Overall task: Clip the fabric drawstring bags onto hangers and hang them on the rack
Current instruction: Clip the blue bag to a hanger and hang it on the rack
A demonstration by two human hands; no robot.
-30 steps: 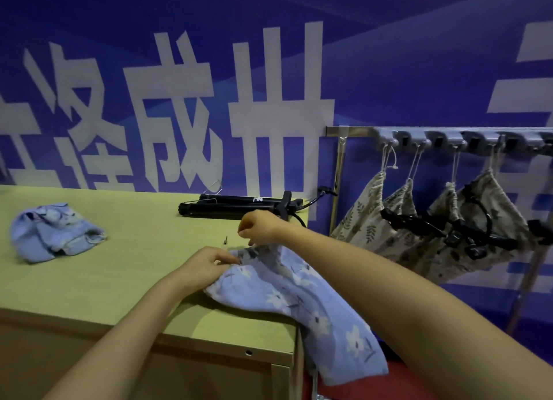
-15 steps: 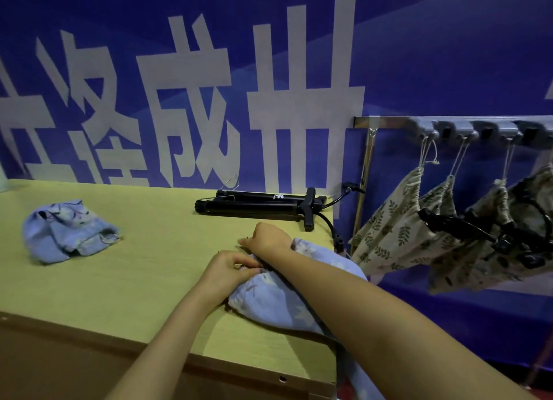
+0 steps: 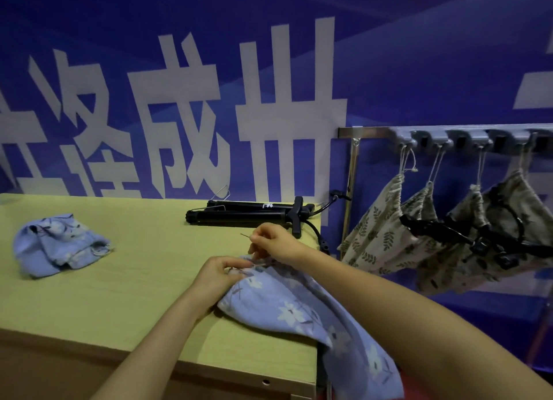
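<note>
A blue floral drawstring bag (image 3: pixel 299 307) lies over the table's right front corner, its lower end hanging off the edge. My left hand (image 3: pixel 221 272) pinches the bag's gathered top. My right hand (image 3: pixel 276 244) sits just behind it, pinching a thin drawstring whose end sticks out to the left. A second blue floral bag (image 3: pixel 57 244) lies crumpled at the table's left. Black clip hangers (image 3: pixel 251 214) lie at the table's back. Several beige leaf-print bags (image 3: pixel 386 235) hang by their strings from the rack (image 3: pixel 449 134) on the right.
The yellow-green table (image 3: pixel 119 280) ends at its right edge just before the rack's metal post (image 3: pixel 350 190). A black cable (image 3: pixel 317 235) curls off the table's back right corner. Black hangers (image 3: pixel 466 238) are clipped across the hanging bags. A blue banner wall stands behind.
My right hand has lifted slightly from the bag's top and now pulls a thin string out. The left hand stays pinched on the bag's opening. The view has shifted a little.
</note>
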